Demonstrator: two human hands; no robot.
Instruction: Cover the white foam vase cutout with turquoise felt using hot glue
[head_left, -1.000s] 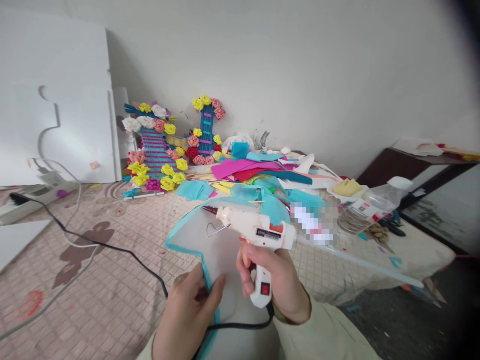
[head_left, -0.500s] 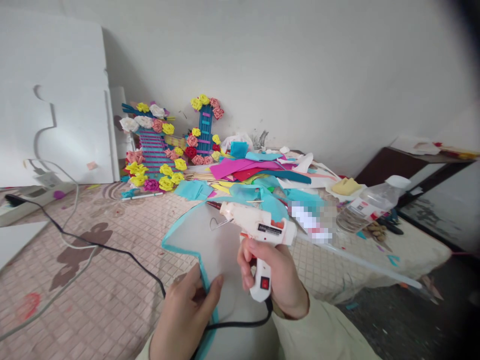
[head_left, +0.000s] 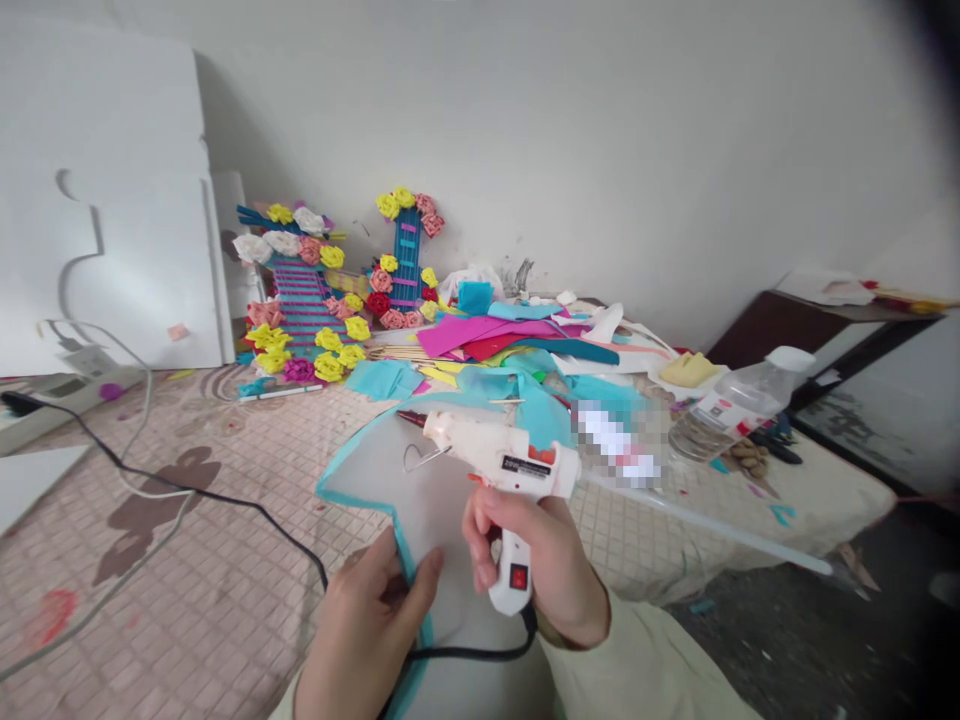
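Observation:
My right hand (head_left: 536,560) is closed around the handle of a white hot glue gun (head_left: 480,445). Its dark nozzle points left, over a pale grey sheet (head_left: 457,520) edged with a turquoise strip (head_left: 352,498). A wire stand hangs below the barrel, and the red switch on the handle shows. On the sheet's left edge, my left hand (head_left: 371,620) pinches the turquoise border between thumb and fingers. A black cord (head_left: 480,655) runs from the gun's handle across the sheet towards the left hand. The lower end of the sheet is cut off by the frame.
Flower-covered stick models (head_left: 300,300) stand against the wall. Coloured crepe paper (head_left: 487,335) lies heaped at the back. A water bottle (head_left: 739,405), a yellow sponge-like piece (head_left: 688,370) and a clear rod (head_left: 742,530) are on the right. A power strip (head_left: 67,400) and cables lie left.
The glue gun in my right hand has moved slightly left and down over the sheet. My left hand keeps its hold on the border. The whole view has shifted a little.

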